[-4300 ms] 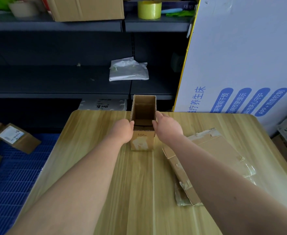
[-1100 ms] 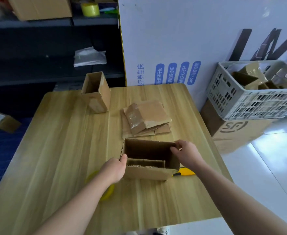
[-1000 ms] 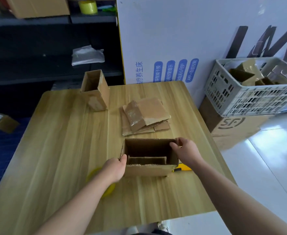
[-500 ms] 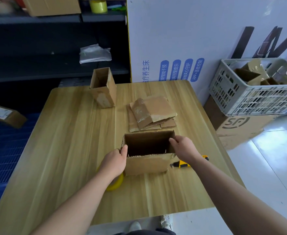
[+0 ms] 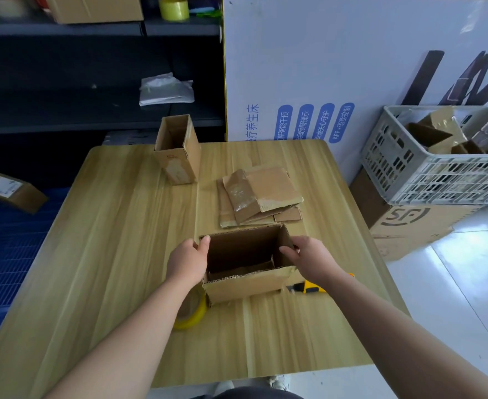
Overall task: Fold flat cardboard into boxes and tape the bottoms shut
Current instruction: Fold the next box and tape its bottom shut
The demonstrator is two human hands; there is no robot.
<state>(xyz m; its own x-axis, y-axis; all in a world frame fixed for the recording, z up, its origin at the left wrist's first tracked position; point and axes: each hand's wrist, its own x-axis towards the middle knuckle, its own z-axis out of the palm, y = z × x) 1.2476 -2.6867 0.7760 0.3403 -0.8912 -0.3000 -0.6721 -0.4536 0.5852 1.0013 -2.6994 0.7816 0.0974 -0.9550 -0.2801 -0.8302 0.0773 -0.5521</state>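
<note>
A: Two boxes stand open on your table [image 5: 107, 226]: the far box [image 5: 179, 156] alone, the near box [image 5: 245, 286] between your arms.
B: Your left hand [image 5: 186, 262] grasps its left wall, your right hand [image 5: 311, 260] curls over its right wall.

Left half of surface [image 5: 107, 240] open wood for passing; tall box [image 5: 179, 156] stands at far edge, flat cardboard stack [image 5: 268, 191] just behind open box [image 5: 245, 287], tape roll [image 5: 193, 317] and knife [image 5: 311, 289] close against its near corners, crate [image 5: 438, 177] off right.
</note>
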